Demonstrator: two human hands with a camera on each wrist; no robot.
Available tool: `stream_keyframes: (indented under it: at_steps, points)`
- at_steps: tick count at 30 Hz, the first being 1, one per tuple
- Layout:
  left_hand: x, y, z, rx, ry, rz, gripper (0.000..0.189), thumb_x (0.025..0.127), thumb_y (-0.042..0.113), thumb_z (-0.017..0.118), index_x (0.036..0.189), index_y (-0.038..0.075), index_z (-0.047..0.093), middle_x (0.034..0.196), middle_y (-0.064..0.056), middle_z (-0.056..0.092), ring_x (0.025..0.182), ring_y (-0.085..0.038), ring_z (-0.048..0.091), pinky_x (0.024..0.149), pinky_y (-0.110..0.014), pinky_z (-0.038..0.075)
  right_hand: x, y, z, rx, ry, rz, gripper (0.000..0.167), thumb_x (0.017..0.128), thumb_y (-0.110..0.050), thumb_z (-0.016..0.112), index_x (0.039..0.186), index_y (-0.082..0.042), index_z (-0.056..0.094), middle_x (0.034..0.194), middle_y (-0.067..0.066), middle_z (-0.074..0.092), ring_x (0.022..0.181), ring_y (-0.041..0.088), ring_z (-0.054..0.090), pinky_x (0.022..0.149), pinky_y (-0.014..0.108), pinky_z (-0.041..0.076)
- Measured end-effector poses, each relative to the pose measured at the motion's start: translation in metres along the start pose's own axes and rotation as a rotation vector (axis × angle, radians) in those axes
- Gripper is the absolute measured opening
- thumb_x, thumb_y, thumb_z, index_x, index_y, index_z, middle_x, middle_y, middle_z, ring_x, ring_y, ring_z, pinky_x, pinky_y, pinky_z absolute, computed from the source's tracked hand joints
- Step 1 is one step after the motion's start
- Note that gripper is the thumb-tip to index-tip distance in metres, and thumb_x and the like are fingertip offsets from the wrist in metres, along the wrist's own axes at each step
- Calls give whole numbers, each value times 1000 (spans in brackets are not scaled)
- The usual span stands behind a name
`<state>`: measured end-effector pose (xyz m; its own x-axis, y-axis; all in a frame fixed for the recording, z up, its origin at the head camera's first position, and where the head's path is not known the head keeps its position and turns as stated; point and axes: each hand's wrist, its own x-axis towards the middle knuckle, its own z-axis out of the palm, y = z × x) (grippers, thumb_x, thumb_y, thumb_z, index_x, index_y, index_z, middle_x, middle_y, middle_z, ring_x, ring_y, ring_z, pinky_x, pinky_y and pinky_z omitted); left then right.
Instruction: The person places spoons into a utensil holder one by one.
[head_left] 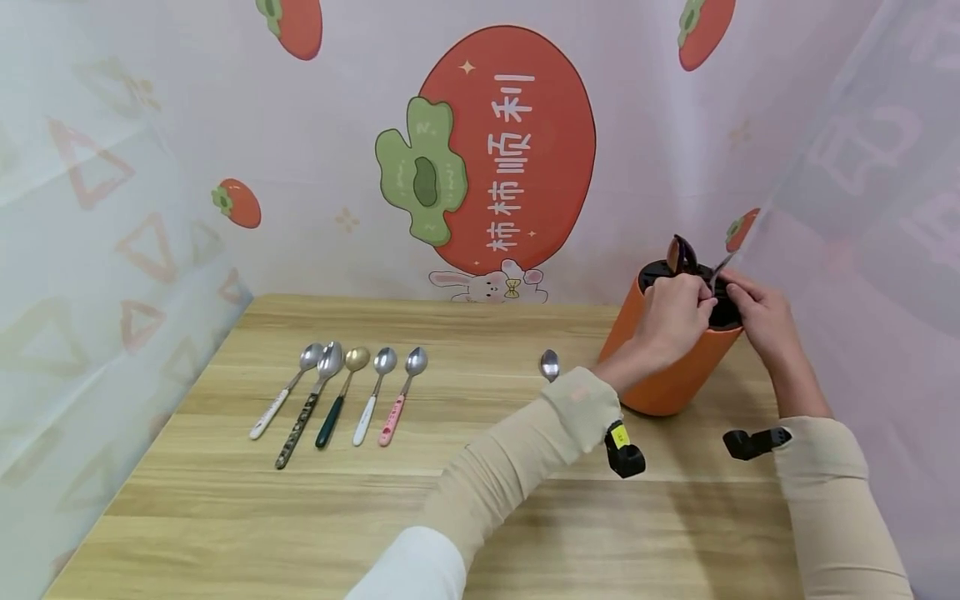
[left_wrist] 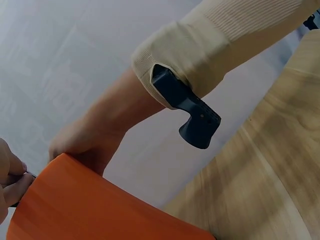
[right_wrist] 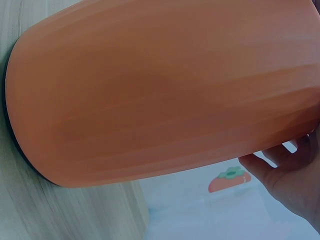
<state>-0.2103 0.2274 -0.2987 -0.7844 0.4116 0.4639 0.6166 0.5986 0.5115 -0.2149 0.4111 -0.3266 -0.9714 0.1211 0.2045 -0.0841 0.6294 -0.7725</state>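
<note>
An orange utensil holder (head_left: 660, 379) with a black top leans on the table at the right. At its top, my left hand (head_left: 671, 312) pinches a thin metal utensil (head_left: 723, 265); its kind cannot be told. Its fingers (left_wrist: 15, 187) appear at the edge of the left wrist view. My right hand (head_left: 763, 318) holds the holder's right rim, thumb and fingers at the edge, also in the right wrist view, where the hand (right_wrist: 292, 182) touches the orange wall. Dark brown spoon-shaped heads (head_left: 679, 254) stick up from the holder behind the left hand.
Several spoons lie in a row at the left: a white-handled spoon (head_left: 279, 400), a dark patterned spoon (head_left: 306, 417), a green-handled gold spoon (head_left: 339, 408), others beside them. One spoon (head_left: 550, 365) lies partly behind the left sleeve. Printed curtains (head_left: 337, 150) surround the wooden table (head_left: 300, 525).
</note>
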Motion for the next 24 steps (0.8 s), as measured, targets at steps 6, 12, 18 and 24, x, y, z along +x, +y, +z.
stream_keyframes:
  at_steps: [6, 12, 18, 24]
  points:
    - [3, -1, 1, 10, -9, -23, 16, 99, 25, 62, 94, 20, 77, 83, 12, 72, 60, 5, 57, 62, -7, 44, 1, 1, 0, -15, 3, 6, 55, 107, -39, 37, 150, -5, 39, 160, 11, 30, 150, 29, 25, 116, 16, 30]
    - [5, -2, 3, 5, -19, -32, 18, 100, 25, 61, 89, 20, 75, 73, 12, 69, 54, 5, 54, 56, -7, 41, 0, 0, 0, -5, 13, 0, 54, 107, -38, 38, 150, -6, 41, 159, 6, 33, 150, 27, 27, 110, 7, 30]
    - [5, -3, 2, 11, -28, -46, 18, 100, 25, 61, 91, 19, 75, 74, 12, 69, 55, 5, 55, 55, -7, 41, 0, -2, 1, 6, 9, 3, 53, 107, -39, 37, 151, -10, 41, 161, 9, 30, 151, 29, 24, 125, 38, 22]
    - [4, -3, 2, 24, -28, -44, 19, 100, 26, 60, 91, 20, 75, 75, 12, 69, 56, 5, 55, 55, -7, 42, -2, -3, 1, 7, 11, 5, 53, 107, -39, 37, 151, -8, 40, 160, 11, 30, 150, 29, 25, 123, 33, 25]
